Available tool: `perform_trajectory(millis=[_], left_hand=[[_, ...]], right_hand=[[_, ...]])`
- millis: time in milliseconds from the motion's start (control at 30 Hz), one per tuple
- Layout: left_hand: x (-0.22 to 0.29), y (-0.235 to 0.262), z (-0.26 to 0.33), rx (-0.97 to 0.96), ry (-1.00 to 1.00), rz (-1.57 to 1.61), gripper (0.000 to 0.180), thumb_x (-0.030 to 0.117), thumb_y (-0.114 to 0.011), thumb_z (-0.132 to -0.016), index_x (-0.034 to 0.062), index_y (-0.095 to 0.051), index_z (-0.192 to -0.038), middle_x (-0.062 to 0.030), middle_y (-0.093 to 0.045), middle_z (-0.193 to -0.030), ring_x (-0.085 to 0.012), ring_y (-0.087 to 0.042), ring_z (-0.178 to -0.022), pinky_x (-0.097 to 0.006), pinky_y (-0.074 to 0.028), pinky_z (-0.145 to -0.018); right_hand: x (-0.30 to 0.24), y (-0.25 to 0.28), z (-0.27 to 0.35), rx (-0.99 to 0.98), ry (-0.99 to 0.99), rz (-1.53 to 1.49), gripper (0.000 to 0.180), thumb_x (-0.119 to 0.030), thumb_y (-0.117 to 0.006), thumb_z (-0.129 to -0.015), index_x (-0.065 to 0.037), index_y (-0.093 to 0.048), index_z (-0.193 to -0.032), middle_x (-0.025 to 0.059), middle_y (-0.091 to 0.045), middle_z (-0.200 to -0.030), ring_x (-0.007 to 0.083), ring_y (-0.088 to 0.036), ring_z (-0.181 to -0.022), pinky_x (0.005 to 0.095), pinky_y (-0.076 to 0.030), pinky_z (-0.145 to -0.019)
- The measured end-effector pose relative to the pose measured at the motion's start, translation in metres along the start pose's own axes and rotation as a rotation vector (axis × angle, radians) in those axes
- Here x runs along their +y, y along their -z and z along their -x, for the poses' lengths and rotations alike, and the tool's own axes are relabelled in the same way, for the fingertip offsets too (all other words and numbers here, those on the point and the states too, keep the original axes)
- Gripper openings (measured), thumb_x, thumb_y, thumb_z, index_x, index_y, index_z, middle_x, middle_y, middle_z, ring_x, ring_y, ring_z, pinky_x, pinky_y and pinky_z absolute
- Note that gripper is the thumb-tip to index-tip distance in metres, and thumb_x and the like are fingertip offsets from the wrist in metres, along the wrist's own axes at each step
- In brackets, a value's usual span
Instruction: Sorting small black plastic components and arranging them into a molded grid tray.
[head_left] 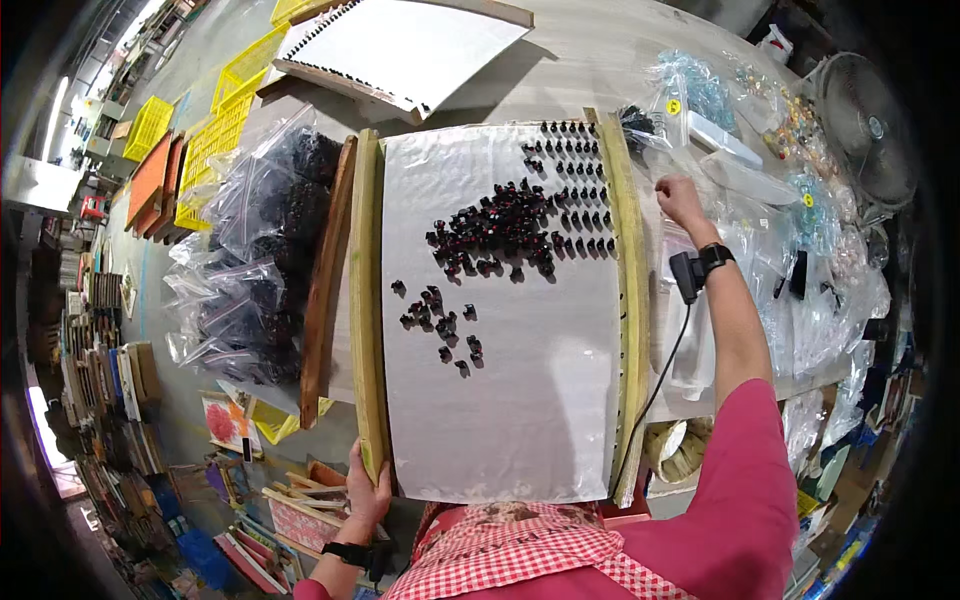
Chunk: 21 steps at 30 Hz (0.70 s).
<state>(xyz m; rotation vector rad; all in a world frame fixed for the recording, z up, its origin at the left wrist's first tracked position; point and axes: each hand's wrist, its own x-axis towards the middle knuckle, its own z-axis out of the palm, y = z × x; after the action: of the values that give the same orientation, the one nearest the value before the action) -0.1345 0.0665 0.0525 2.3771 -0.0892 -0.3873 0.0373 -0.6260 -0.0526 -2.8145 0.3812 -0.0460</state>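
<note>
A board covered in white sheeting (490, 420) lies before me, with a wooden rail (366, 300) along its left side and another rail (628, 290) along its right. My left hand (368, 488) grips the near end of the left rail. Out past the right rail, over clear plastic bags, is my right hand (683, 203) with fingers curled; whatever it may hold is hidden. A heap of small black parts with reddish spots (495, 225) covers the board's upper middle. Smaller loose black parts (432, 310) lie nearer me. Upright black pieces (585, 192) stand in rows beside the right rail.
Bags of black parts (265, 230) are stacked at left beside a brown wooden strip (328, 280). A second white board (410, 50) rests at the far side. Clear bags (740, 240) and a fan (865, 130) occupy the right. Yellow crates (215, 140) stand beyond the table's left.
</note>
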Motion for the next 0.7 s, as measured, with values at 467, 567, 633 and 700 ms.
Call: perform_trajectory(millis=[467,567,633,700], left_hand=[[-0.017,0.007,-0.012,-0.123,-0.077,0.161,0.063,0.006,-0.063,-0.073,-0.0024,-0.036,-0.130,-0.0214,-0.046,-0.114,-0.0371,-0.048,-0.103,-0.043,-0.039,-0.092],[-0.021,0.007,-0.010,-0.115,-0.083,0.220,0.064,0.006,-0.064,-0.072,-0.0024,-0.037,-0.129,-0.0221,-0.046,-0.114,-0.0378,-0.048,-0.103,-0.044,-0.040,-0.089],[-0.033,-0.001,0.000,-0.070,-0.079,0.157,0.059,0.011,-0.061,-0.080,-0.0005,-0.037,-0.133,-0.0257,-0.046,-0.119,-0.0431,-0.046,-0.109,-0.048,-0.036,-0.096],[-0.029,0.001,0.000,-0.060,-0.072,0.243,0.058,0.011,-0.062,-0.080,-0.0017,-0.038,-0.132,-0.0263,-0.046,-0.119,-0.0442,-0.046,-0.108,-0.047,-0.038,-0.094]], right_hand=[[-0.288,0.188,-0.083,-0.211,-0.031,-0.698,0.013,-0.015,-0.042,-0.085,-0.010,-0.053,-0.085,-0.0073,-0.037,-0.060,0.0029,-0.030,-0.047,0.0199,-0.022,-0.040],[-0.315,0.103,-0.147,-0.145,0.142,-0.338,0.020,-0.022,-0.052,-0.087,-0.005,-0.060,-0.096,-0.0003,-0.052,-0.068,0.0097,-0.050,-0.057,0.0258,-0.043,-0.051],[-0.327,0.048,-0.179,-0.078,0.312,-0.046,0.030,-0.026,-0.057,-0.086,-0.007,-0.060,-0.109,0.0143,-0.063,-0.103,0.0254,-0.061,-0.096,0.0367,-0.048,-0.082],[-0.359,0.015,-0.188,-0.119,0.227,0.104,0.034,-0.029,-0.059,-0.086,-0.012,-0.058,-0.115,0.0153,-0.062,-0.117,0.0291,-0.058,-0.110,0.0402,-0.047,-0.091]])
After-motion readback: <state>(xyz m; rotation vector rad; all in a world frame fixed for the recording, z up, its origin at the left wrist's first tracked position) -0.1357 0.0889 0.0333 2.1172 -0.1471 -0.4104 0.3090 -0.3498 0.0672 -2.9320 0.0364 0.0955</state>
